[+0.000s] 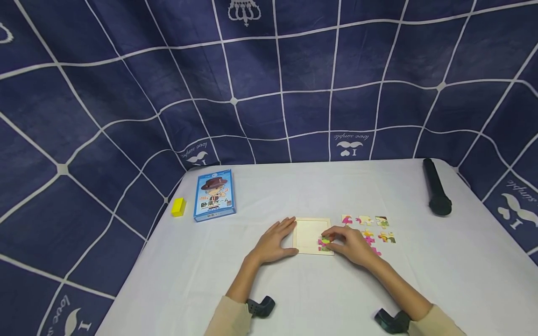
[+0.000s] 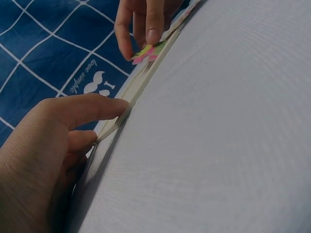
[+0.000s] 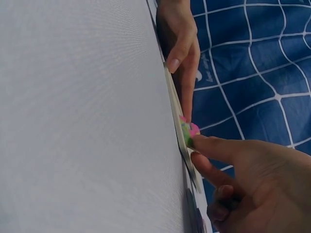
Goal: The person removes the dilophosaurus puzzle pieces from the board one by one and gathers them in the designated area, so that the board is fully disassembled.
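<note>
A shallow square wooden puzzle tray (image 1: 307, 229) lies on the white table. My left hand (image 1: 273, 242) rests along its left edge, fingers fairly straight, thumb near the lower left corner. Over the tray's lower right part, my right hand (image 1: 349, 245) pinches a pink and green jigsaw piece (image 1: 325, 241) between thumb and fingers. The piece also shows in the left wrist view beneath the right fingertips (image 2: 152, 38). Whether a second piece lies under it in the corner, I cannot tell. Several loose jigsaw pieces (image 1: 382, 221) lie right of the tray, some partly hidden by my right hand.
A blue box (image 1: 215, 193) with a cartoon figure lies at the back left, beside a small yellow block (image 1: 178, 207). Toward the back right lies a black microphone-shaped object (image 1: 437, 189). Dark blue checked cloth (image 1: 302, 112) hangs behind the table.
</note>
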### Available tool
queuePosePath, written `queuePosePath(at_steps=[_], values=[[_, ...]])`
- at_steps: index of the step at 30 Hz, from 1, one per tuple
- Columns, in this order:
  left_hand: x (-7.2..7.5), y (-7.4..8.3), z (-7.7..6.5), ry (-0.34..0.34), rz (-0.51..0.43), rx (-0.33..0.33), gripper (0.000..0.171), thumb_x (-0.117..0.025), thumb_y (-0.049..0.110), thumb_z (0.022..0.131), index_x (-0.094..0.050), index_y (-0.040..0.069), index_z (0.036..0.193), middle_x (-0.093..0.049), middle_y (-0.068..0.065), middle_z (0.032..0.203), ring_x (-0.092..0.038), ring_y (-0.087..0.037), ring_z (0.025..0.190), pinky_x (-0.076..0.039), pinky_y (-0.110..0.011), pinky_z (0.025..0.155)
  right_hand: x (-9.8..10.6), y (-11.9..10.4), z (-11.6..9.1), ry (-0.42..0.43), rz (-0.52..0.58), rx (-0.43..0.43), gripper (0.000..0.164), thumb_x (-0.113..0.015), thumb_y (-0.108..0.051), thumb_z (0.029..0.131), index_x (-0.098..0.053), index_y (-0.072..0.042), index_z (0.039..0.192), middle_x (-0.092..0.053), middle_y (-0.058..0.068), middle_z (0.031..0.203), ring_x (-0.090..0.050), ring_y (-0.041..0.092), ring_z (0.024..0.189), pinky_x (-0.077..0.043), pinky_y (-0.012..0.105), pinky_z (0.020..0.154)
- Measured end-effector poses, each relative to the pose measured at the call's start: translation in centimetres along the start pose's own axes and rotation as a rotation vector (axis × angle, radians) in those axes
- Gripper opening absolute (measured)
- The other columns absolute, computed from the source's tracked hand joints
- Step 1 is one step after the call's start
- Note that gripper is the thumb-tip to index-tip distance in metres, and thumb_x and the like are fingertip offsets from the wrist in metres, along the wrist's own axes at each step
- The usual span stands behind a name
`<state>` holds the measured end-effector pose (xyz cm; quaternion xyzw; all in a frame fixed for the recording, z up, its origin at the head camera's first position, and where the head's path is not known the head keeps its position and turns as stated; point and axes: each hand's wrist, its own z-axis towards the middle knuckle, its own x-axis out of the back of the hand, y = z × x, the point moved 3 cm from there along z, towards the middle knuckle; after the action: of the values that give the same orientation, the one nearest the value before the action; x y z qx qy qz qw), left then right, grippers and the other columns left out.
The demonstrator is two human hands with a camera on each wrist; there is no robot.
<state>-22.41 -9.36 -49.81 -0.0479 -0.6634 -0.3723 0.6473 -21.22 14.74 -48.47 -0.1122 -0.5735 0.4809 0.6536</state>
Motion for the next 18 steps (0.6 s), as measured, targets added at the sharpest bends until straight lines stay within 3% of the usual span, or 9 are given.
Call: queuePosePath(at_steps=[6,9,18], values=[[-0.1,0.0,0.1,0.002,-0.002,-0.007,0.082,-0.062,0.048,0.079,-0.034,0.005,0.143,-0.026,-0.002,0.150,-0.019,-0.018,0.138,-0.014,-0.035,0.113,0.0,0.0,0.0,0.001,0.038,-0.029,0.023,-0.072,-0.009,0.079,-0.068,-0.019,0.098,-0.067,-0.010,0.079,-0.048,0.003,0.059,-0.034,0.020,0.047],[0.0,0.0,0.0,0.011,-0.012,-0.019,0.081,-0.062,0.046,0.079,-0.034,0.004,0.142,-0.027,-0.004,0.150,-0.020,-0.019,0.138,-0.014,-0.035,0.113,0.2,0.0,0.0,-0.002,0.052,-0.041,0.022,-0.072,-0.010,0.079,-0.068,-0.020,0.099,-0.066,-0.011,0.077,-0.037,0.004,0.052,-0.030,0.020,0.044],[0.0,0.1,0.0,0.035,-0.010,-0.034,0.081,-0.061,0.048,0.080,-0.034,0.003,0.142,-0.027,-0.004,0.149,-0.021,-0.019,0.138,-0.014,-0.035,0.113,3.7,0.1,-0.8,0.046,0.034,-0.081,0.027,-0.073,-0.008,0.078,-0.067,-0.021,0.100,-0.064,-0.011,0.075,-0.036,0.007,0.053,-0.031,0.021,0.043]])
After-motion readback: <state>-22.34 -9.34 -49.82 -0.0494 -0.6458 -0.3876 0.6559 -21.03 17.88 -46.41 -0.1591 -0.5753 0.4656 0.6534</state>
